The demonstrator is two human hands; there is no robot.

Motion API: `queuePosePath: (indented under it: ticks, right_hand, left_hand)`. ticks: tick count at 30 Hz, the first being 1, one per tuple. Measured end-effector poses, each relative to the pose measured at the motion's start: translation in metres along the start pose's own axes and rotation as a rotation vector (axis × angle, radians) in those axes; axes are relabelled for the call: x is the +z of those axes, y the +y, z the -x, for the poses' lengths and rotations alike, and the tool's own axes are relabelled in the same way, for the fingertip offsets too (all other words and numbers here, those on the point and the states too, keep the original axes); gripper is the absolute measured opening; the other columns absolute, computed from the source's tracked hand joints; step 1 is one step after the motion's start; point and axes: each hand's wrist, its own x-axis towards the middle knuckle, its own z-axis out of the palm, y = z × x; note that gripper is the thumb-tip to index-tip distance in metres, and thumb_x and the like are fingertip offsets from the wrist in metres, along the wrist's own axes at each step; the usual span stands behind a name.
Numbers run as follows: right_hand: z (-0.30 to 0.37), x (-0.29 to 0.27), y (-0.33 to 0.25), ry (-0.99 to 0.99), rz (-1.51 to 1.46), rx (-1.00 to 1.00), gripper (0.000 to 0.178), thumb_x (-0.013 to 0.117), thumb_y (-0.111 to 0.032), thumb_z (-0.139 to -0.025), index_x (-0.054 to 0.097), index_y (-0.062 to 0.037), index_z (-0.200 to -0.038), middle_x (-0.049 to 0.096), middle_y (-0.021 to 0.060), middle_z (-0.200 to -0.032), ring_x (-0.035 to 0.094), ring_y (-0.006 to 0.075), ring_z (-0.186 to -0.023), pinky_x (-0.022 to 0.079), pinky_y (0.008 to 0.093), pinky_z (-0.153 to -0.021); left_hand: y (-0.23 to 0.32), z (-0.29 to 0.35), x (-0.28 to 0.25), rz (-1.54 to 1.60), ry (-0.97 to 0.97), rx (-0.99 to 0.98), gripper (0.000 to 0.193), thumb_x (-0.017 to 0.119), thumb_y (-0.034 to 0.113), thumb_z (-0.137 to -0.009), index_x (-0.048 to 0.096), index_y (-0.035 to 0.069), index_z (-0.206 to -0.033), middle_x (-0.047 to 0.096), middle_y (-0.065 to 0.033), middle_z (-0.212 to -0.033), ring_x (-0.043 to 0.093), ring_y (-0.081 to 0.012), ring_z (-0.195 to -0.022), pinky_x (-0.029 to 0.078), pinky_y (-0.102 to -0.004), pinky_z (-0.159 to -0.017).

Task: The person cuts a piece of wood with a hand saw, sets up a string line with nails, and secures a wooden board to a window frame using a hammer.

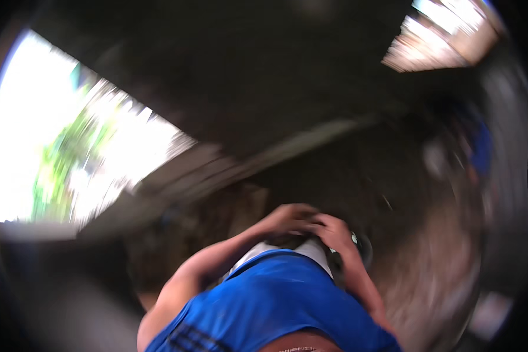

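My left hand (288, 219) and my right hand (333, 230) meet in front of my waist, just above pale shorts (312, 251). The fingers of the two hands touch or overlap. Motion blur smears them, so whether anything small lies between them cannot be made out. Both forearms come in beside my blue sleeveless top (270, 293). Close to my right wrist is a rounded, shiny dark object (364, 249), partly hidden by the arm; its kind is unclear.
A pale ledge or beam (299, 141) runs slantwise ahead of me. At the left is a bright opening (100, 158) with green plants outside. Something blue (481, 149), possibly clothing, shows at the right. A pale blurred object (490, 315) lies lower right.
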Motion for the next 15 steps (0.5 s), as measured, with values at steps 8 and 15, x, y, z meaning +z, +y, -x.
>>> queuePosePath:
  ticks: [8, 15]
  right_hand:
    - [-0.044, 0.016, -0.031, -0.107, -0.34, -0.081, 0.014, 0.067, -0.011, -0.092, 0.064, 0.0009, -0.097, 0.063, 0.0026, -0.077, 0.059, 0.01, -0.069, 0.048, 0.0237, -0.065]
    - [-0.08, 0.055, -0.045, -0.407, -0.025, -0.264, 0.024, 0.069, -0.014, -0.092, 0.057, -0.002, -0.076, 0.054, -0.002, -0.065, 0.047, 0.0055, -0.061, 0.039, 0.024, -0.055]
  left_hand:
    - [-0.008, 0.049, -0.018, 0.026, 0.266, 0.209, 0.039, 0.068, 0.006, -0.077, 0.065, -0.003, -0.114, 0.072, -0.0118, -0.099, 0.069, -0.0181, -0.09, 0.056, -0.0323, -0.078]
    - [-0.055, 0.087, -0.001, -0.007, 0.646, 0.176, 0.036, 0.071, 0.006, -0.078, 0.066, -0.002, -0.113, 0.073, -0.0139, -0.095, 0.07, -0.0225, -0.09, 0.055, -0.0355, -0.079]
